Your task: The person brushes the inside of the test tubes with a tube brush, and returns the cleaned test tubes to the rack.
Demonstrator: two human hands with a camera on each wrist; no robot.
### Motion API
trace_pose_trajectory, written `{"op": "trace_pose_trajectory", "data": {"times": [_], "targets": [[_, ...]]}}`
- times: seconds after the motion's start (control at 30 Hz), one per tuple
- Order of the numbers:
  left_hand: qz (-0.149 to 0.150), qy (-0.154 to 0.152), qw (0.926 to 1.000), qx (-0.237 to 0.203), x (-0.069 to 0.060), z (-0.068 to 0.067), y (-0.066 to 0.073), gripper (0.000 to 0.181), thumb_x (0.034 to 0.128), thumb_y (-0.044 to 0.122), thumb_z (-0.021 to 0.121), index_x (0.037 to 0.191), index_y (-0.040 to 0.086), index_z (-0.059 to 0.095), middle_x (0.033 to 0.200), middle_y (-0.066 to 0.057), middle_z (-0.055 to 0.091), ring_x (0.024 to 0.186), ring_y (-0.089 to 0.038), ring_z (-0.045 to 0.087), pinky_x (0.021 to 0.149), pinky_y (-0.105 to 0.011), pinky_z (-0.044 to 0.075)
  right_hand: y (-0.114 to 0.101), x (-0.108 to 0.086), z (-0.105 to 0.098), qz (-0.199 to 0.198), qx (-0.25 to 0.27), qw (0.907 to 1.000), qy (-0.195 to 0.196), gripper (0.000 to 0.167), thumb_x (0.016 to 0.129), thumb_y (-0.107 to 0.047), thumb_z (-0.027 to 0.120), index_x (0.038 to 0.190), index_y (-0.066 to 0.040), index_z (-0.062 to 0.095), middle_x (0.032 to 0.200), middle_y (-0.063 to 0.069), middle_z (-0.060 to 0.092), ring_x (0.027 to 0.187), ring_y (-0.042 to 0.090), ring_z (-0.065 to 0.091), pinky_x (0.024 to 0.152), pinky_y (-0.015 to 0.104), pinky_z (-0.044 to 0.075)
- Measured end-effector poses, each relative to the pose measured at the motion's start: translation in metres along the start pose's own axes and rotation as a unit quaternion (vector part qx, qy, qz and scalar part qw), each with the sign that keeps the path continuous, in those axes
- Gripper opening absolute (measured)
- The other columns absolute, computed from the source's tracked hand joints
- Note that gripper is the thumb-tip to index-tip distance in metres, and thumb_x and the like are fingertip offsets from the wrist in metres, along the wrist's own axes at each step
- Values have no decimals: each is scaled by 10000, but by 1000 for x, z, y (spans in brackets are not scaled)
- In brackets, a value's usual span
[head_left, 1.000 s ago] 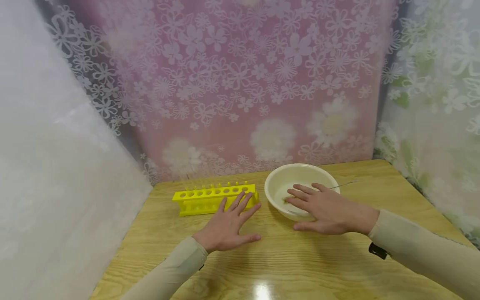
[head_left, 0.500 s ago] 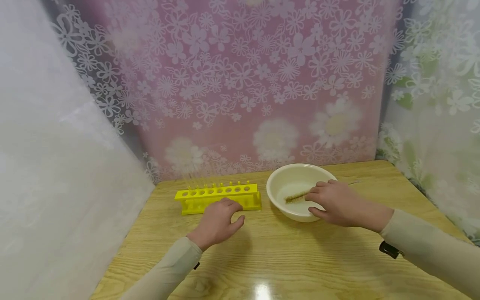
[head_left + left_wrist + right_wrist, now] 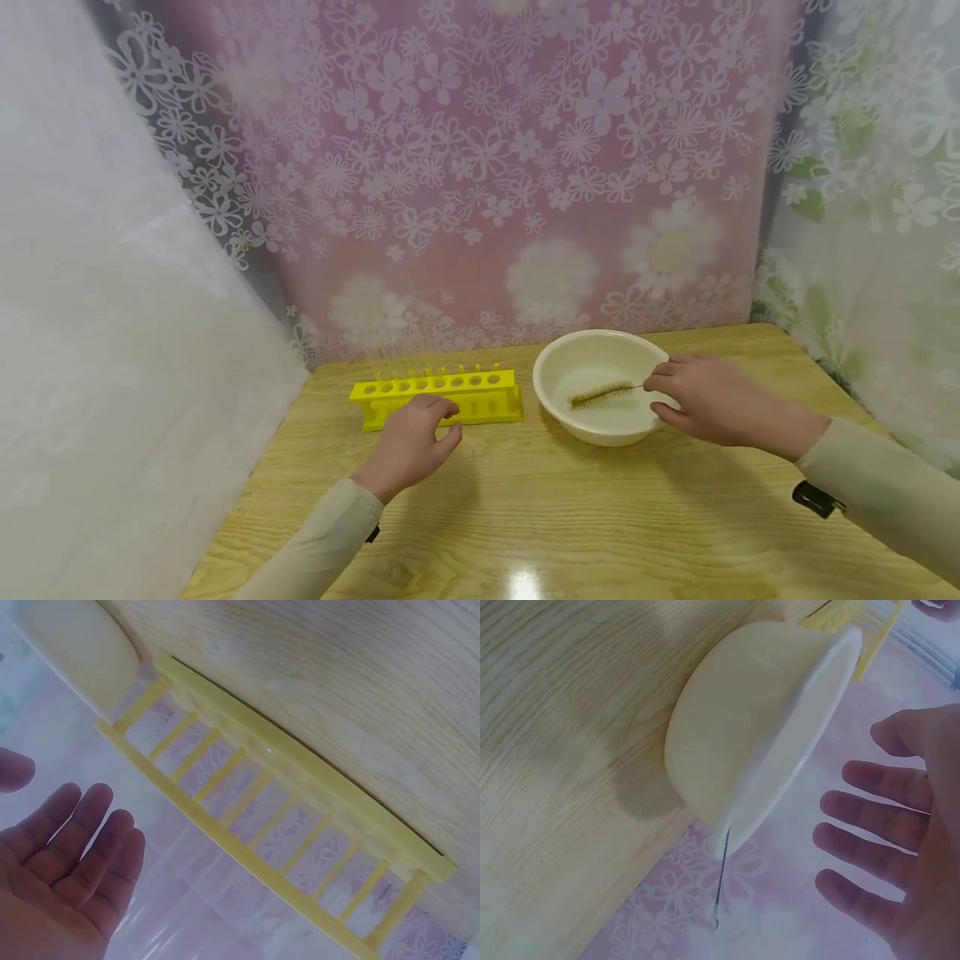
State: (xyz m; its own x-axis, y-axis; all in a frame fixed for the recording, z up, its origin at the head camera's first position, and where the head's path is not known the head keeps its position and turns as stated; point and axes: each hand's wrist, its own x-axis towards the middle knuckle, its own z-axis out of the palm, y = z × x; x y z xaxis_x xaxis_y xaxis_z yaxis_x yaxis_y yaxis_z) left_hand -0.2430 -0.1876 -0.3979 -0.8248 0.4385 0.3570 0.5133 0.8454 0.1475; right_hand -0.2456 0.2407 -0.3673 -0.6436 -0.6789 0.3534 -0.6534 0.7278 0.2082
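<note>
When looking down from the head, held the left hand just before the yellow rack, near the far left corner of the table, and the right hand over the right rim of the white bowl, near the far edge, with the brush lying inside. From the left wrist, saw thumb and fingers apart, near the rack. From the right wrist, saw extended, parted fingers, away from the wire handle jutting past the rim.
</note>
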Motion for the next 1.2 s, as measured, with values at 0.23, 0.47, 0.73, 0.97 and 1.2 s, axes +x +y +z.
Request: {"op": "trace_pose_trajectory", "data": {"times": [0.23,0.47,0.73,0.97,1.2], "targets": [[-455,189,9983,-312,-4,-3,-10,213,971,283,646,1118,144,711,1126,-26,698,1033,-214,656,828,-390,558,9,-4,-4,67,-74,9999,100,224,857,-274,784,1034,-143,740,992,27,715,893,244,683,771,480,552],[-842,574,9947,-111,-10,-3,-20,202,954,283,650,1080,145,727,1060,1,719,962,-202,677,800,-399,570,17,-8,0,329,-12,9995,18,217,862,-265,772,1032,-132,741,1000,48,717,908,268,687,767,497,548],[-864,545,9947,-140,-11,-4,-24,196,956,293,660,1058,143,738,1041,7,725,956,-200,675,794,-405,563,44,-12,14,803,137,9967,-60,291,869,-254,776,1084,-64,726,1029,122,725,837,292,699,704,491,558],[-888,467,9949,-124,-14,-2,-22,200,957,310,649,1039,156,745,1049,9,729,947,-199,684,775,-399,568,67,-19,26,1387,308,9859,-884,438,917,-269,712,1251,7,646,1123,221,700,913,369,695,735,538,551],[-956,321,9949,-51,-16,-1,-22,170,957,311,644,1004,183,746,1036,22,722,918,-181,678,737,-374,564,76,-24,32,1525,655,9786,-1216,316,934,-243,691,1173,-36,690,980,125,736,695,167,660,520,360,497]]}}
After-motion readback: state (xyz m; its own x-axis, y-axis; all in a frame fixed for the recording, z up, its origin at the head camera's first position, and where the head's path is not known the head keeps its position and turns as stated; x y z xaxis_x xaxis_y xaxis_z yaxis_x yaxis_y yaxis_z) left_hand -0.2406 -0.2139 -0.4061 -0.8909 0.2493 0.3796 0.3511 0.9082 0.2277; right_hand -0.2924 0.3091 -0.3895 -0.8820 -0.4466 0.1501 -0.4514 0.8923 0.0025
